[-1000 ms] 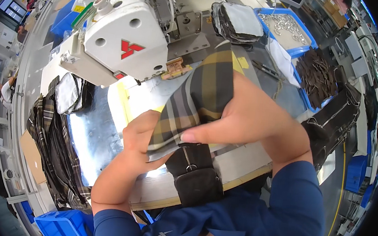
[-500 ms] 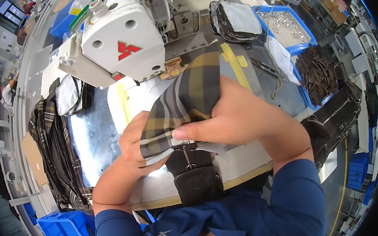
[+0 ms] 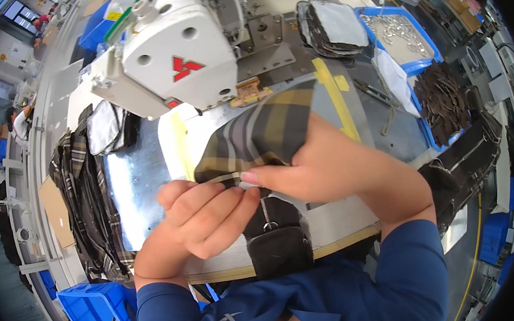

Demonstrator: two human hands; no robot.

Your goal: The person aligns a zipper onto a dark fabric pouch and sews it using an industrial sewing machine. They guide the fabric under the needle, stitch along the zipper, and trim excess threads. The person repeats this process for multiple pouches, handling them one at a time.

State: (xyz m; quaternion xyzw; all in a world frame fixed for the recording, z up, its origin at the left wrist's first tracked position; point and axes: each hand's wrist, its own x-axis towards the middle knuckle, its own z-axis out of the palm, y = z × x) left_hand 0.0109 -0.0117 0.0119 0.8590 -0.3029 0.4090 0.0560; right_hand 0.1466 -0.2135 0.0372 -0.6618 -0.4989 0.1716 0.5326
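Note:
A plaid fabric piece point(image 3: 254, 126) in olive, grey and black lies between my hands, above the work table. My right hand point(image 3: 321, 163) grips it from the right side, thumb pressing on its lower edge. My left hand point(image 3: 205, 217) has its fingers curled over that same lower edge, its fingertips meeting my right thumb around a small pale bit I cannot make out. Just below them a black zipped pouch point(image 3: 280, 252) with a metal ring rests at the table's front edge. Behind the fabric stands a white sewing machine point(image 3: 161, 58).
Plaid and black fabric pieces point(image 3: 79, 205) and a pale-topped stack point(image 3: 105, 127) lie left. Another stack point(image 3: 332, 25), a blue tray of metal rings point(image 3: 399, 38), pliers point(image 3: 372, 91), a blue tray of dark strips point(image 3: 436, 103) and black bags point(image 3: 460, 168) sit right. A blue crate point(image 3: 88, 305) stands lower left.
My left hand has turned so its curled fingers now show over the fabric's lower edge. The fabric's upper end has dropped a little, and the view has shifted slightly.

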